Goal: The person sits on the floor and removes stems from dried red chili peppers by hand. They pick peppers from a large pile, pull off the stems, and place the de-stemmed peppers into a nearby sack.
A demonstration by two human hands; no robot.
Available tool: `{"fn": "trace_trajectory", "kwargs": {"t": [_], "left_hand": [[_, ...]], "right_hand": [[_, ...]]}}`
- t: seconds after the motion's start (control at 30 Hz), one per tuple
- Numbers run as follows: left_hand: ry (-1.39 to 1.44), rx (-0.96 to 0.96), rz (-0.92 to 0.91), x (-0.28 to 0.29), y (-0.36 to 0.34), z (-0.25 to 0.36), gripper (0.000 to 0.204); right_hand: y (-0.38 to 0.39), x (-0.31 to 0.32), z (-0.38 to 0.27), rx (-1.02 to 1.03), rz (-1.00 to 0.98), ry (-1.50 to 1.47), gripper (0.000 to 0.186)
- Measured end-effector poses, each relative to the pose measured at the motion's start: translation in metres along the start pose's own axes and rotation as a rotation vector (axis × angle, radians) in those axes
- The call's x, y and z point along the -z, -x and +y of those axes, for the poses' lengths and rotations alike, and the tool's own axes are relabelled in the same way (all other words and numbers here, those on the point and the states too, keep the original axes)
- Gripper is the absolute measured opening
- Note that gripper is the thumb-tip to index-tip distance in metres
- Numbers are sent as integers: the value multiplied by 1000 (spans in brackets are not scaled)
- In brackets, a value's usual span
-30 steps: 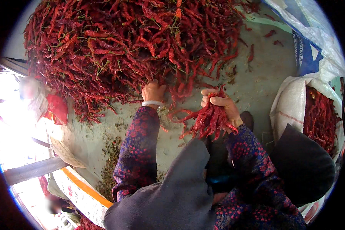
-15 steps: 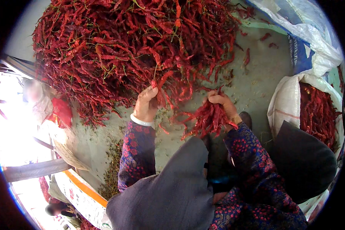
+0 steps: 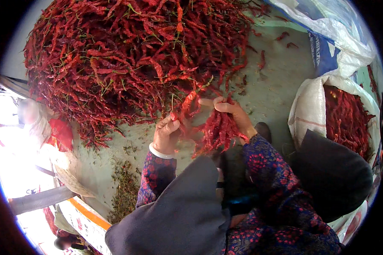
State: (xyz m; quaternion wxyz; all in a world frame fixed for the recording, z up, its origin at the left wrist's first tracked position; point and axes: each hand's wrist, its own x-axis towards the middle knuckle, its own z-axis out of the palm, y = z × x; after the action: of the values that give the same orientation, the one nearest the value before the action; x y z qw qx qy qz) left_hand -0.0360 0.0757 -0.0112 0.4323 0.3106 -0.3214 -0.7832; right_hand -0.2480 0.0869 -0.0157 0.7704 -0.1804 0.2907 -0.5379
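Observation:
A large heap of dried red chillies [image 3: 115,63], many with pale stems, lies on the floor in front of me. My left hand [image 3: 165,137], with a white band at the wrist, is closed at the near edge of the heap on a few red chillies [image 3: 188,102], partly blurred. To its right, my right hand [image 3: 239,118] is wrapped round a thick bunch of dried chillies [image 3: 217,131] that hangs below its fingers. Its forefinger points left, close to the chillies at my left hand.
An open white woven sack [image 3: 307,110] full of red chillies stands at the right, with a dark rounded cover [image 3: 334,178] before it. Loose chillies [image 3: 262,59] are scattered on the floor. Stem scraps [image 3: 124,191] form a pile at left. Another person [image 3: 33,119] is at far left.
My right hand, with its bunch, has come closer to my left hand, and its forefinger now reaches out. The whole view has shifted slightly.

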Motion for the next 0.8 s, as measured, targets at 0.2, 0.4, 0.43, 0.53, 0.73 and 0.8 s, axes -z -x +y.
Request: {"fn": "trace_trajectory", "kwargs": {"t": [0.2,0.4,0.43,0.53,0.73,0.8], "left_hand": [[-27,186,131,-14,13,-15,26],[-509,25,292,1,2,-17,24],[-672,-67,267,5,1,-11,22],[-884,-212,219,-2,-8,-14,14],[-1254,-68,241,-43,-11,-10,12],[-1184,-158,186,-46,-8,-14,11]], "right_hand": [[-5,-10,5,61,10,-4,7],[-10,-6,4,25,104,69,8],[-9,-8,4,9,97,95,9],[-10,-11,6,12,97,177,9],[-8,-12,8,55,154,242,10],[-7,-7,9,82,115,290,12]]}}
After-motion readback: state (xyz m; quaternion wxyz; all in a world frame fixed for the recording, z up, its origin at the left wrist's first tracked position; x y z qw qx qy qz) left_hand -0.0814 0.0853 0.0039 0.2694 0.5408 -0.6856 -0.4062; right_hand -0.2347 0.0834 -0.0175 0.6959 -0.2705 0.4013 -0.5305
